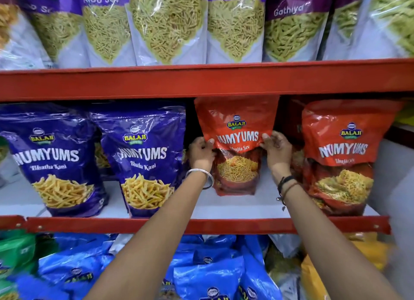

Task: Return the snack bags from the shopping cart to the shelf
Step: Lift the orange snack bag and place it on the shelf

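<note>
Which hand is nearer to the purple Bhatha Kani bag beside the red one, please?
Left. The left hand grips the red bag's left edge, right beside the purple bag. The right hand grips the opposite edge, farther away.

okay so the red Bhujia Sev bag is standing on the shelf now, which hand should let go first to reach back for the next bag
Probably the left hand. It only pinches the Bhujia Sev bag's edge beside an open gap, while the right hand is wedged against the neighbouring red bag.

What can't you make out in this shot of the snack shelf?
- Shopping cart: outside the head view.
- Behind the red Bhujia Sev bag: hidden by the bag, which left hand and right hand grip.
- Bottom-shelf blue bags: blurred, covered by arms.
- Top-row bags: tops cut off.
</note>
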The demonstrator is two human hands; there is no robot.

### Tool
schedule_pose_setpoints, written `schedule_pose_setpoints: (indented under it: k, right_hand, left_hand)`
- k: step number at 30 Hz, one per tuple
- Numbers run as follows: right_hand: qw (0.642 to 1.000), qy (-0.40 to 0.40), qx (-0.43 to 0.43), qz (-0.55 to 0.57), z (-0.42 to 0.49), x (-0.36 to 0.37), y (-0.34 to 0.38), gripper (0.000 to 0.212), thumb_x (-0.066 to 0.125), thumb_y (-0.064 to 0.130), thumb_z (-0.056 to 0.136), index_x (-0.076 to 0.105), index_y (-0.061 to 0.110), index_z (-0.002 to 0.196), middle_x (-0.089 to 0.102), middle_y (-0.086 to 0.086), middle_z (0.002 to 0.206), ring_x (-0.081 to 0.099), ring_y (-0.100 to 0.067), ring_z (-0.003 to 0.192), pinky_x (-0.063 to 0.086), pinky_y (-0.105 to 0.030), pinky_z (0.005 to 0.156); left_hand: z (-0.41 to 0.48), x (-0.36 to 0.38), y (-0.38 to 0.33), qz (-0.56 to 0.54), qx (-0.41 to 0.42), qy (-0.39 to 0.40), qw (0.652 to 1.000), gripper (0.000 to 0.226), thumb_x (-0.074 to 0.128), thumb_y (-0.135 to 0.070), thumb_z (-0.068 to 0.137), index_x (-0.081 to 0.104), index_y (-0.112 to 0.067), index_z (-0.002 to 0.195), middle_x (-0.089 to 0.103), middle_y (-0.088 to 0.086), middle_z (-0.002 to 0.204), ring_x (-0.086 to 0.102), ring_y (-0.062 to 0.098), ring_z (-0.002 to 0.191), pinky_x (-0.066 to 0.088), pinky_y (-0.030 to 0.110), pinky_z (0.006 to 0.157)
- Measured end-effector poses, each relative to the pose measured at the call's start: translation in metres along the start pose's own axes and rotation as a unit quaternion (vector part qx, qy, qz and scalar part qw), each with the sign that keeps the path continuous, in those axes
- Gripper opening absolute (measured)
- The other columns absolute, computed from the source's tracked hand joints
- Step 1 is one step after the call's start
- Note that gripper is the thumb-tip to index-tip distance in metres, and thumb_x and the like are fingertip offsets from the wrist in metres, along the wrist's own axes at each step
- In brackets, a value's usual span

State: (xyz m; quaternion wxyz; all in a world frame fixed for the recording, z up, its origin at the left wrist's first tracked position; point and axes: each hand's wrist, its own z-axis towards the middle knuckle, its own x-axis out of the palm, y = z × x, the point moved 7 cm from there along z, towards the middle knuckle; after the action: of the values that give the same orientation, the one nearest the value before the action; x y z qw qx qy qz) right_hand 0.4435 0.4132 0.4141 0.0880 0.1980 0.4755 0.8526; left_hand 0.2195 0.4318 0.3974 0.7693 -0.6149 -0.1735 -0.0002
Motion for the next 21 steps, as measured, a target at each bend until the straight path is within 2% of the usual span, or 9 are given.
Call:
schedule_pose_setpoints:
  k: [2, 3, 5, 6, 8, 10, 14, 18, 21]
  right_hand:
    - [0.999, -0.023, 0.030, 0.024, -0.006, -0.007, -0.010, 0.022, 0.054, 0.003, 0.088, 0.052, 0.022, 0.097, 0.071, 0.016, 0.075, 0.062, 0.005, 0.075, 0.052, -0.016, 0.069]
    - [0.999, -0.032, 0.035, 0.024, -0.014, -0.012, -0.013, 0.023, 0.054, 0.008, 0.089, 0.049, 0.021, 0.107, 0.069, 0.006, 0.091, 0.060, -0.001, 0.087, 0.050, -0.020, 0.077]
    - [0.998, -0.014, 0.059, -0.011, -0.037, -0.018, -0.017, 0.033, 0.049, 0.022, 0.092, 0.040, 0.018, 0.124, 0.053, -0.007, 0.117, 0.049, -0.014, 0.106, 0.041, -0.027, 0.089]
    - [0.995, 0.009, 0.086, -0.046, -0.047, -0.017, -0.019, 0.040, 0.044, 0.032, 0.093, 0.036, 0.017, 0.130, 0.047, -0.005, 0.123, 0.044, -0.015, 0.112, 0.037, -0.030, 0.094]
    - [0.978, 0.083, 0.167, -0.092, -0.064, -0.008, -0.029, 0.056, 0.030, 0.054, 0.091, 0.033, 0.022, 0.137, 0.042, 0.004, 0.129, 0.039, -0.013, 0.120, 0.033, -0.035, 0.104]
    - [0.963, 0.145, 0.211, -0.088, -0.072, 0.004, -0.035, 0.063, 0.018, 0.064, 0.086, 0.034, 0.031, 0.136, 0.045, 0.008, 0.128, 0.042, -0.014, 0.122, 0.034, -0.035, 0.104]
    - [0.955, 0.159, 0.221, -0.121, -0.078, 0.004, -0.027, 0.075, 0.015, 0.079, 0.068, 0.038, 0.041, 0.129, 0.050, 0.004, 0.129, 0.046, -0.020, 0.123, 0.035, -0.038, 0.105]
    - [0.946, 0.155, 0.232, -0.162, -0.093, -0.012, -0.020, 0.109, 0.017, 0.095, 0.049, 0.042, 0.031, 0.133, 0.046, -0.005, 0.143, 0.045, -0.027, 0.129, 0.033, -0.050, 0.112]
    - [0.951, 0.147, 0.227, -0.149, -0.105, -0.018, -0.006, 0.105, 0.021, 0.088, 0.055, 0.042, 0.023, 0.135, 0.044, -0.012, 0.144, 0.045, -0.032, 0.128, 0.035, -0.051, 0.110]
  left_hand:
    - [-0.005, -0.006, 0.004, 0.045, 0.042, -0.025, 0.998, 0.008, 0.056, -0.032, 0.083, 0.049, -0.029, 0.085, 0.066, 0.003, 0.092, 0.061, 0.030, 0.081, 0.051, 0.038, 0.070]
    - [-0.014, -0.010, 0.005, 0.064, 0.065, -0.033, 0.995, 0.017, 0.055, -0.042, 0.081, 0.050, -0.034, 0.094, 0.062, 0.006, 0.108, 0.061, 0.030, 0.093, 0.051, 0.042, 0.081]
    - [-0.036, -0.014, 0.009, 0.096, 0.100, -0.011, 0.990, 0.036, 0.047, -0.045, 0.086, 0.045, -0.031, 0.119, 0.051, 0.004, 0.128, 0.052, 0.018, 0.112, 0.042, 0.036, 0.096]
    - [-0.048, -0.012, 0.014, 0.117, 0.099, 0.022, 0.988, 0.044, 0.039, -0.047, 0.089, 0.036, -0.031, 0.131, 0.044, 0.000, 0.137, 0.045, 0.013, 0.119, 0.037, 0.033, 0.101]
    - [-0.061, -0.003, 0.033, 0.155, 0.062, 0.108, 0.980, 0.055, 0.023, -0.061, 0.085, 0.016, -0.047, 0.138, 0.023, -0.008, 0.151, 0.029, 0.011, 0.133, 0.028, 0.038, 0.111]
    - [-0.067, 0.003, 0.042, 0.167, 0.041, 0.162, 0.972, 0.062, 0.012, -0.072, 0.075, 0.006, -0.056, 0.135, 0.013, -0.011, 0.156, 0.021, 0.013, 0.140, 0.023, 0.045, 0.116]
    - [-0.068, 0.006, 0.043, 0.185, 0.031, 0.193, 0.963, 0.065, 0.006, -0.083, 0.065, 0.005, -0.065, 0.128, 0.016, -0.008, 0.156, 0.022, 0.017, 0.141, 0.025, 0.050, 0.116]
    - [-0.086, -0.001, 0.036, 0.202, 0.048, 0.201, 0.957, 0.070, 0.003, -0.086, 0.061, 0.004, -0.066, 0.128, 0.020, -0.003, 0.156, 0.024, 0.018, 0.141, 0.024, 0.049, 0.117]
    - [-0.104, -0.005, 0.028, 0.209, 0.059, 0.212, 0.953, 0.073, 0.002, -0.086, 0.061, 0.004, -0.062, 0.131, 0.019, -0.005, 0.155, 0.023, 0.016, 0.141, 0.022, 0.047, 0.118]
